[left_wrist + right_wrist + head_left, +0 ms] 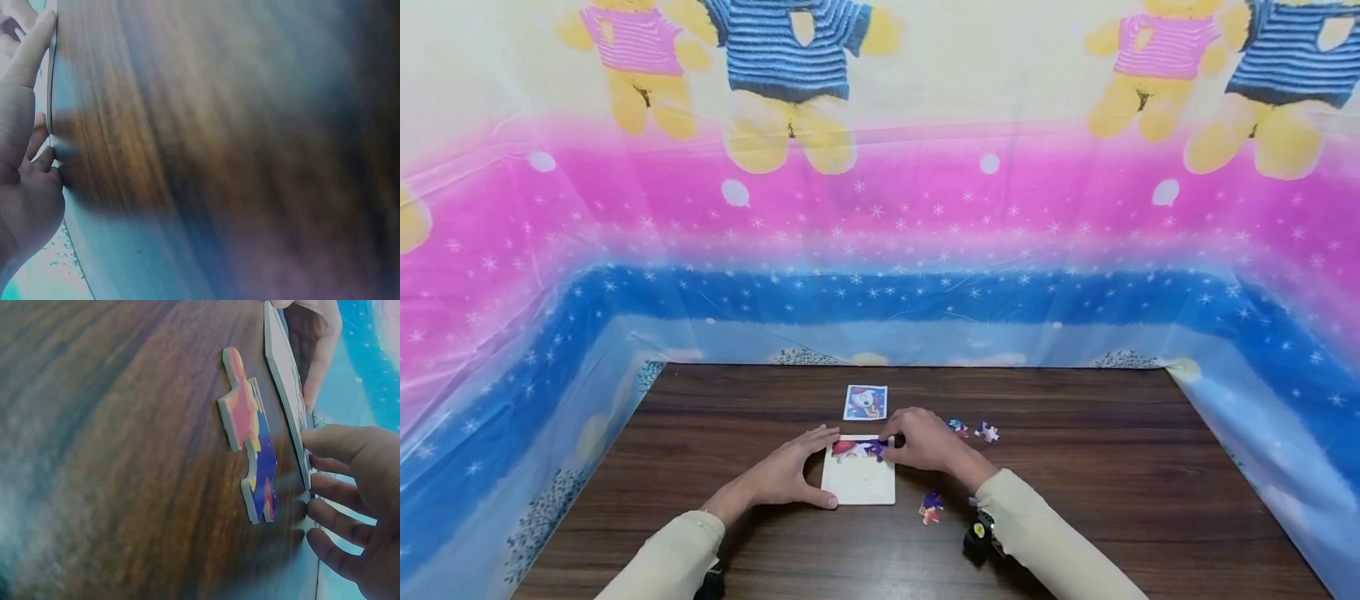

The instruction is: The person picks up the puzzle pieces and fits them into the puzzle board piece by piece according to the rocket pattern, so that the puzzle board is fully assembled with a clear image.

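Observation:
A white square puzzle tray (859, 485) lies on the table, with red, white and purple puzzle pieces (846, 447) along its far side and a bare near part. My left hand (784, 472) holds the tray at its left side, thumb by the near corner and fingers by the far one. At the tray's far right corner my right hand (925, 438) has thumb and forefinger on a purple puzzle piece (876, 448), partly hidden by the fingertips. In the right wrist view, that hand's other fingers (340, 522) hang loosely beside the tray's edge.
A small picture card (866, 402) lies beyond the tray. To the right are loose puzzle pieces (988, 432), and joined purple and orange pieces (932, 508) lie nearer me. A patterned cloth (880, 300) surrounds the brown table (1075, 500) at the back and sides.

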A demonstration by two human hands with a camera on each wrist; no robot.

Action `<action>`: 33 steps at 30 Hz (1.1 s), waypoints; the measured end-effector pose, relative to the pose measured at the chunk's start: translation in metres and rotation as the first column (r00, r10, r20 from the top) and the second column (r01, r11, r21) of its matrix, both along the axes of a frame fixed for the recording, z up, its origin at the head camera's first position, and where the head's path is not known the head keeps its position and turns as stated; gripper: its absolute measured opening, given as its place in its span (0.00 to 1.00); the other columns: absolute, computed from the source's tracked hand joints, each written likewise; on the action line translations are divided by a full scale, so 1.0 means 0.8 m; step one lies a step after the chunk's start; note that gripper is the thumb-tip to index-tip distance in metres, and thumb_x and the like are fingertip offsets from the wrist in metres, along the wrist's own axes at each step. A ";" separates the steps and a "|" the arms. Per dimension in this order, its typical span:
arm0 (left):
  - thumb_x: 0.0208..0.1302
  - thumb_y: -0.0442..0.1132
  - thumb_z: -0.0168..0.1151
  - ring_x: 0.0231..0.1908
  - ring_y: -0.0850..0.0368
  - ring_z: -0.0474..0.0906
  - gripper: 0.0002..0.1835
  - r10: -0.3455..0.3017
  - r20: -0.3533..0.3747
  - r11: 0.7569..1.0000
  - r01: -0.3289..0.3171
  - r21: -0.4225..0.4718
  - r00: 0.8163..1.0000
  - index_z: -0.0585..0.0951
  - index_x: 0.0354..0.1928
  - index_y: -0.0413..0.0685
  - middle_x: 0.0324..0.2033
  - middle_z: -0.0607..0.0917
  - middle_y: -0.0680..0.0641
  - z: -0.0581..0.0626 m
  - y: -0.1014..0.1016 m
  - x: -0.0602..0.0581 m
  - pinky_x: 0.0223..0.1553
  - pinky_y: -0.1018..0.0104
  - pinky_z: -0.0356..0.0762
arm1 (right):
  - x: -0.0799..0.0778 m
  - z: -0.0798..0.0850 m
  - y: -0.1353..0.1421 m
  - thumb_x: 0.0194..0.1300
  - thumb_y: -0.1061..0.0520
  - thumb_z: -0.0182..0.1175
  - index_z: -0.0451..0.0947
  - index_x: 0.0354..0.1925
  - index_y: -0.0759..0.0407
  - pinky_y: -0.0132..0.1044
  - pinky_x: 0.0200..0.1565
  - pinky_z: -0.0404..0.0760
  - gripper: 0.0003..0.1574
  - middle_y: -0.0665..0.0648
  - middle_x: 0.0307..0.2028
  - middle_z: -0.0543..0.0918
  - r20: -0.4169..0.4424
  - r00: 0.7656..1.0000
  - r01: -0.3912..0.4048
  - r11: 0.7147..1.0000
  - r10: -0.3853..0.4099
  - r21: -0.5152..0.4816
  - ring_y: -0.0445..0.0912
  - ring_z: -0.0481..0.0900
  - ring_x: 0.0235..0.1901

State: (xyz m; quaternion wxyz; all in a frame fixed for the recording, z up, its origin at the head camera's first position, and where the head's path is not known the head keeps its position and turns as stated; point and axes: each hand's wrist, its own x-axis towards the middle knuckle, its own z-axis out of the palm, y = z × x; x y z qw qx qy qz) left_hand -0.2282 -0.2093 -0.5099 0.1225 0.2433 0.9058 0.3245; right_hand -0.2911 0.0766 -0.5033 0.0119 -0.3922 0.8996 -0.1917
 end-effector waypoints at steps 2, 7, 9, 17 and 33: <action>0.53 0.62 0.77 0.79 0.42 0.49 0.55 0.001 -0.001 1.000 -0.001 -0.003 1.000 0.63 0.78 0.48 0.78 0.62 0.47 0.000 0.000 0.000 0.71 0.32 0.55 | 0.000 0.000 -0.001 0.67 0.47 0.69 0.90 0.49 0.52 0.43 0.54 0.82 0.16 0.50 0.48 0.87 0.008 1.000 -0.001 1.000 0.001 0.001 0.44 0.83 0.50; 0.53 0.63 0.77 0.79 0.43 0.50 0.55 0.004 -0.012 1.000 -0.004 -0.014 1.000 0.63 0.78 0.48 0.78 0.62 0.47 0.000 0.000 -0.001 0.72 0.33 0.55 | 0.001 0.003 -0.002 0.67 0.46 0.70 0.90 0.47 0.52 0.43 0.53 0.83 0.15 0.51 0.48 0.88 0.006 1.000 0.000 1.000 0.000 0.009 0.44 0.83 0.48; 0.53 0.63 0.77 0.79 0.43 0.50 0.55 0.004 -0.013 1.000 -0.004 -0.013 1.000 0.63 0.78 0.48 0.78 0.62 0.48 0.001 0.000 -0.001 0.72 0.33 0.55 | 0.001 0.004 -0.003 0.67 0.46 0.70 0.90 0.48 0.52 0.43 0.53 0.83 0.15 0.51 0.48 0.88 0.005 1.000 0.002 1.000 -0.002 0.014 0.45 0.83 0.49; 0.54 0.62 0.77 0.79 0.42 0.49 0.55 0.001 -0.011 1.000 -0.001 -0.008 1.000 0.63 0.79 0.48 0.78 0.62 0.47 0.000 0.001 0.000 0.71 0.32 0.55 | 0.003 0.002 -0.002 0.69 0.47 0.68 0.88 0.53 0.53 0.44 0.55 0.82 0.19 0.51 0.50 0.88 0.018 1.000 0.006 1.000 -0.006 0.008 0.45 0.83 0.52; 0.52 0.62 0.78 0.79 0.42 0.50 0.56 -0.001 -0.028 1.000 0.001 -0.010 1.000 0.63 0.78 0.46 0.77 0.62 0.46 0.001 0.001 0.001 0.72 0.34 0.55 | 0.013 0.019 0.081 0.69 0.46 0.68 0.85 0.58 0.55 0.48 0.52 0.84 0.23 0.52 0.52 0.88 -0.013 0.983 0.178 0.961 -0.185 -0.211 0.47 0.85 0.50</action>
